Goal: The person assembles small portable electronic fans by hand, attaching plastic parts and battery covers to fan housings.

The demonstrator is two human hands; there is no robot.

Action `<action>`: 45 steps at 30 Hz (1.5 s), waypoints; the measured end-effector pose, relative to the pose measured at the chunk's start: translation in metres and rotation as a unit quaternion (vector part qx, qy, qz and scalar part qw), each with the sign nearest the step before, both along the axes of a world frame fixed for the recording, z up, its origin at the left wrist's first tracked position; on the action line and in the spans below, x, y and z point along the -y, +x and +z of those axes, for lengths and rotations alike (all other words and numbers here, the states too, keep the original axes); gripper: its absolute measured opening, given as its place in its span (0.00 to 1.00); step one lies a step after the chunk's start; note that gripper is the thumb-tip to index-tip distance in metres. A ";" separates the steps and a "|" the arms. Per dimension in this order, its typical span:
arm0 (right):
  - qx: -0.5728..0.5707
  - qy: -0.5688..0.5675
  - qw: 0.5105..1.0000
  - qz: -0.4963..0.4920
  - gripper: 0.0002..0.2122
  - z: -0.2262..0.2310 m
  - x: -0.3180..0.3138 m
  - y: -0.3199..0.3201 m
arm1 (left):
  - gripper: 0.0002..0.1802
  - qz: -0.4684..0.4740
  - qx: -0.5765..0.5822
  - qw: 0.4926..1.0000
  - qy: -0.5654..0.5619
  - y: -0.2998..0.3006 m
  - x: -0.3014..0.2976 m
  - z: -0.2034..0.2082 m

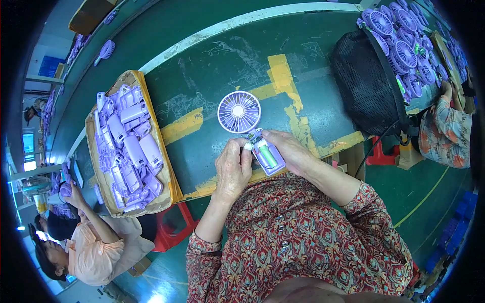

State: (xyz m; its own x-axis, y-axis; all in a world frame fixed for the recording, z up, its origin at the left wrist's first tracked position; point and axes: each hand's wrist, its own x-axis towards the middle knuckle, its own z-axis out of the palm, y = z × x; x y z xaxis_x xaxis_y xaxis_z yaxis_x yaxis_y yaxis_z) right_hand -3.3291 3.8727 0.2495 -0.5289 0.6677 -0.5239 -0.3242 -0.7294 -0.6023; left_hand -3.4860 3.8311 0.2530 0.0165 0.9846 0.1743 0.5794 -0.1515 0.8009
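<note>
Between my hands, above the table's near edge, is a small purple handheld fan [239, 112] with a round grille and pale centre. Its handle is opened up, and a green cylindrical battery [267, 156] shows inside the purple shell. My left hand [233, 169] pinches at the neck of the fan, with a small whitish piece by the fingertips. Wrapped around the handle's right side is my right hand [289, 151], its thumb near the circuit part under the fan head. The fingers under the handle are hidden.
On the left stands a cardboard box [174, 184] of purple handle shells [134, 151]. A black mesh bag [361, 81] lies at right, beside a heap of purple fans [404, 50]. Yellow tape [288, 86] marks the green table [217, 60]. People sit on both sides.
</note>
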 end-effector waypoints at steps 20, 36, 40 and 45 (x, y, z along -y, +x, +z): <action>0.041 0.111 0.991 0.069 0.14 0.007 0.007 0.006 | 0.21 -0.063 -0.135 0.980 0.134 0.001 0.004 0.008; 0.076 0.208 0.967 0.123 0.18 0.006 0.011 -0.004 | 0.22 -0.118 -0.219 0.964 0.096 -0.007 0.008 0.025; 0.021 0.127 0.980 0.153 0.19 0.012 0.014 -0.008 | 0.23 -0.113 -0.199 0.970 0.083 -0.022 0.024 0.027; 0.071 0.084 0.991 0.079 0.18 0.022 0.033 0.002 | 0.26 -0.085 -0.114 0.985 0.099 -0.010 0.032 0.028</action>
State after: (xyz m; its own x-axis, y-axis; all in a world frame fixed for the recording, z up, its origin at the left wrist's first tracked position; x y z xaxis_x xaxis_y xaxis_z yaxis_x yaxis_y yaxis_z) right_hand -3.3274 3.8395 0.2712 -0.5636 0.6663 -0.4883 -0.1174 -0.6497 -0.7511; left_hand -3.4964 3.7992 0.2807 0.2397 0.9110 0.3355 0.6928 -0.4026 0.5982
